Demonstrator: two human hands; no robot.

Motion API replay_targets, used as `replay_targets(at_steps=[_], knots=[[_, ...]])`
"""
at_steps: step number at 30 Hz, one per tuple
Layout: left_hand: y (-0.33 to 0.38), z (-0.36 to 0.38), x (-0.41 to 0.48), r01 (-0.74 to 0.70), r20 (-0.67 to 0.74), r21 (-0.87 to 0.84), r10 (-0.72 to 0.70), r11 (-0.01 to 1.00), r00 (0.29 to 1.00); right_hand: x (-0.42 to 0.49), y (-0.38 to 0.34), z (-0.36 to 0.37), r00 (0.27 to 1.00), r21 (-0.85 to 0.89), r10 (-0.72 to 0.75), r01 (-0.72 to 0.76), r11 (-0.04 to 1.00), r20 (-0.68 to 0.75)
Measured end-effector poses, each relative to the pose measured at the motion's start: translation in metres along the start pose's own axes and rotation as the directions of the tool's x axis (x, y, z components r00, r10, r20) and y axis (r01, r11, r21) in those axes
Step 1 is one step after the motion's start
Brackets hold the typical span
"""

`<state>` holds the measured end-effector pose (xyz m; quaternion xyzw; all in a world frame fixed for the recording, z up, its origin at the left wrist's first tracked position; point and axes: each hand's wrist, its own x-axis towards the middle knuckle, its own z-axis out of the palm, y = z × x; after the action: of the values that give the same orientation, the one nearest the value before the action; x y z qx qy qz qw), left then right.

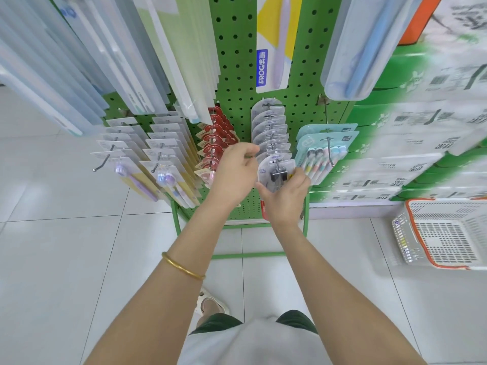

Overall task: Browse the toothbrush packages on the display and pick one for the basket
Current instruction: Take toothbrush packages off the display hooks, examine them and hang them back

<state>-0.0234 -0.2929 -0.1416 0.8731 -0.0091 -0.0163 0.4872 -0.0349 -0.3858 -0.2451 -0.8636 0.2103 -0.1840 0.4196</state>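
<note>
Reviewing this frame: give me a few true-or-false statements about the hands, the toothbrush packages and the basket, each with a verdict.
1. The right hand grips the front grey package with dark-headed brushes. True.
2. The basket hangs from the person's left arm. False: it stands on the floor tiles to the right of the display, and neither hand touches it.
3. A gold bangle sits on the left forearm. True.
4. The packages hang on a blue pegboard. False: the pegboard is green.
</note>
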Motion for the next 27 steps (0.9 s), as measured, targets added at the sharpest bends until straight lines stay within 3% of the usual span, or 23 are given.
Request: replay_targets(at_steps=[4, 9, 17, 21, 27], knots=[[0.001, 0.002, 0.032, -0.133, 0.070, 0.295, 0.118, 0.946, 0.991, 0.006, -0.002, 0.005, 1.000, -0.016, 0.024, -0.023, 1.000, 0.009], [0.005, 0.005, 0.077, -0.235, 0.101, 0.516, 0.214, 0.824, 0.972, 0.006, 0.000, 0.007, 0.998, -0.040, 0.048, -0.046, 0.998, 0.045], [0.006, 0.011, 0.117, -0.342, 0.200, 0.698, 0.287, 0.629, 0.937, 0.007, -0.002, -0.005, 0.993, -0.044, 0.059, -0.054, 0.998, 0.106], [0.002, 0.012, 0.122, -0.349, 0.199, 0.689, 0.298, 0.635, 0.934, 0.011, -0.006, -0.010, 0.983, -0.071, 0.084, -0.073, 0.995, 0.162], [0.003, 0.012, 0.126, -0.305, 0.216, 0.581, 0.218, 0.755, 0.952, 0.014, -0.011, -0.014, 0.975, -0.079, 0.108, -0.094, 0.992, 0.196]])
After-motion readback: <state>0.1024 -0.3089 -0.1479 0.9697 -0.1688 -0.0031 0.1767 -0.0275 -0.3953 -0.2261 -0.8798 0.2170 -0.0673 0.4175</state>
